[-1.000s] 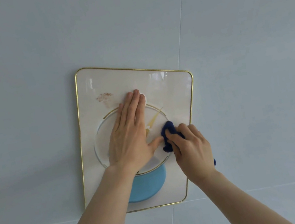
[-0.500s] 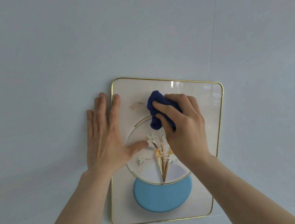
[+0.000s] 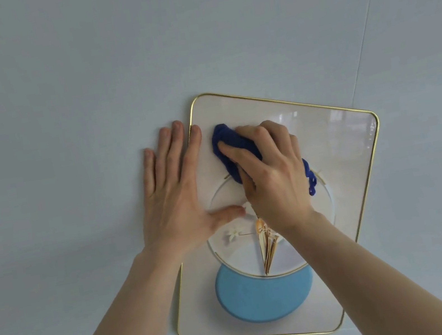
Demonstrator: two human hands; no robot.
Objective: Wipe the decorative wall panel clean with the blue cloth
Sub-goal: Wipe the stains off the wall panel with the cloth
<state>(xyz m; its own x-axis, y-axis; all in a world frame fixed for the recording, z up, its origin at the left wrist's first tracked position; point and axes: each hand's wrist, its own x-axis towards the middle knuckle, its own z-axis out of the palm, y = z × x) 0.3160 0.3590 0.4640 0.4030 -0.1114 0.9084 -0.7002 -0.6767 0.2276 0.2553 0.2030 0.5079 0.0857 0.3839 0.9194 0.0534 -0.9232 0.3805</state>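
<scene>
A gold-rimmed panel [image 3: 338, 152] hangs tilted on a pale wall [image 3: 50, 79], its glossy cream face catching window-like reflections near the upper right corner. A bunched blue cloth [image 3: 228, 148] presses against the panel's upper left area, just inside the gold edge, with a loose end showing past the far side of the knuckles. The right hand [image 3: 271, 176] is closed over the cloth, fingers curled down on it and thumb tucked under. Beneath that hand lies a thin gold ring [image 3: 331, 207] enclosing small white flowers [image 3: 233, 234] and gold stems [image 3: 268, 247]. A light blue disc [image 3: 263, 298] sits below, overlapped by the ring's lower arc. The left hand [image 3: 178, 198] lies flat and open, fingers spread, straddling the panel's left edge: most of the fingers rest on the wall, the index finger and thumb on the panel, thumb tip just beside the right hand. Both bare forearms reach up from the bottom of the frame.
</scene>
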